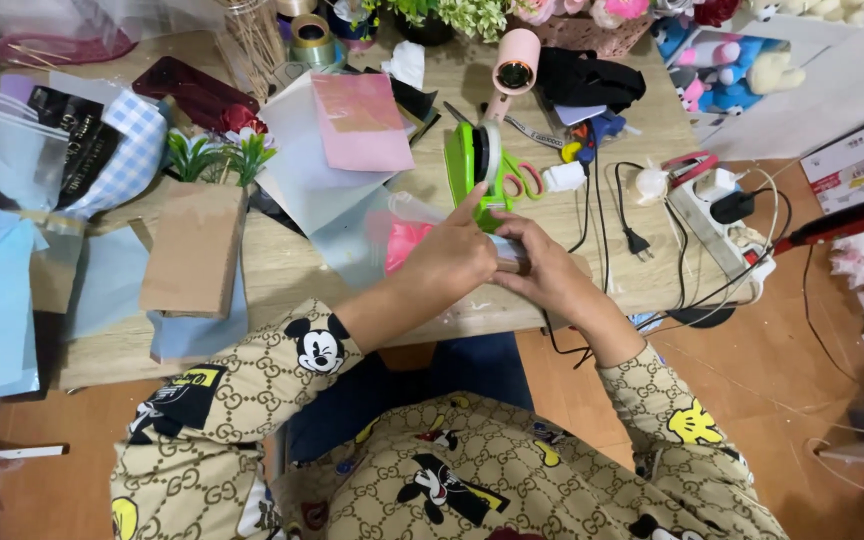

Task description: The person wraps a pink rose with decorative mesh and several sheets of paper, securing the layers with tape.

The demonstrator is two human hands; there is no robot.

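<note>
At the centre of the wooden table (282, 270) we find both hands working close together. The left hand (449, 255) comes in from seven o'clock, forearm angled up across the table edge, knuckles toward the camera and forefinger stretched out toward twelve o'clock. Its other fingers are curled around a clear cellophane sheet (422, 212). The right hand (542, 268) enters from five o'clock, wrist bent inward, fingers narrowed and pinching the same sheet at its right end; the fingertips themselves are partly hidden by the left hand, so we cannot tell the exact grip. The two hands touch or nearly touch.

The sheet is transparent and glossy, appears bunched or rolled between the hands, and trails out toward ten o'clock over a pink piece (407, 243) lying beneath it. It sits at the near edge of the table, just in front of the person's body.

Just beyond the hands, at twelve o'clock, stands a green tape dispenser (472, 160) with scissors (522, 178) beside it. Farther off at one o'clock lies a pink hair dryer (512, 65). At three o'clock we note a white power strip (717, 225) with cables. At nine o'clock lies a brown card piece (192, 250), and beyond it a wrapped bouquet (62, 150).
</note>
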